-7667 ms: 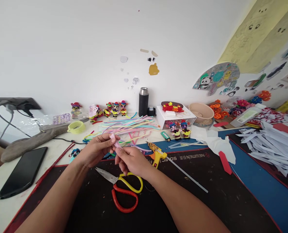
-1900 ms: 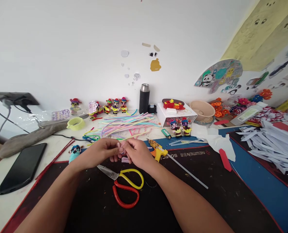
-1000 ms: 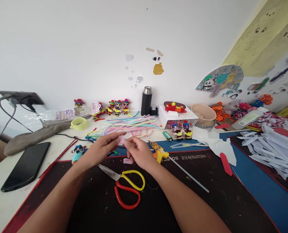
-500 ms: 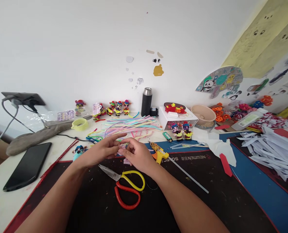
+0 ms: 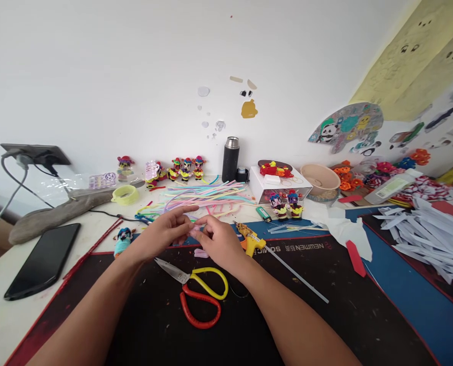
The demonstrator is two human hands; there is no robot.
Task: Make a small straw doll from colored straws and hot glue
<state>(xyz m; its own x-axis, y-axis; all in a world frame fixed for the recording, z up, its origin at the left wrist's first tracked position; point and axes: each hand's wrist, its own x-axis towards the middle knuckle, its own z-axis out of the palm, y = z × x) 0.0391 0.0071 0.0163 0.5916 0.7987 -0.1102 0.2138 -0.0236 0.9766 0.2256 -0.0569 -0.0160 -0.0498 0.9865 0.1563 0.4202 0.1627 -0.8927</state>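
Observation:
My left hand [image 5: 172, 230] and my right hand [image 5: 214, 238] meet above the back of the black mat. Between their fingertips is a small pale pink piece, probably a bent pipe cleaner, mostly hidden by the fingers. Both hands pinch at it, the left with its index finger stretched out above. Just under my right hand a folded lilac pipe cleaner piece [image 5: 201, 253] lies on the mat. Scissors [image 5: 190, 277] with one yellow and one red handle rest in front of the hands. To the right lies a yellow glue gun [image 5: 253, 244] with a glue stick [image 5: 298, 277] behind it.
Pastel pipe cleaners [image 5: 207, 195] are spread behind the hands. A blue doll [image 5: 123, 241] is by my left wrist, a phone [image 5: 43, 262] farther left. A black thermos [image 5: 231, 160], a white box [image 5: 281, 185] and white paper strips [image 5: 432, 244] stand or lie around.
My fingertips have shifted slightly to the right, and the left hand has turned a little. More of the blue doll and the folded lilac piece shows.

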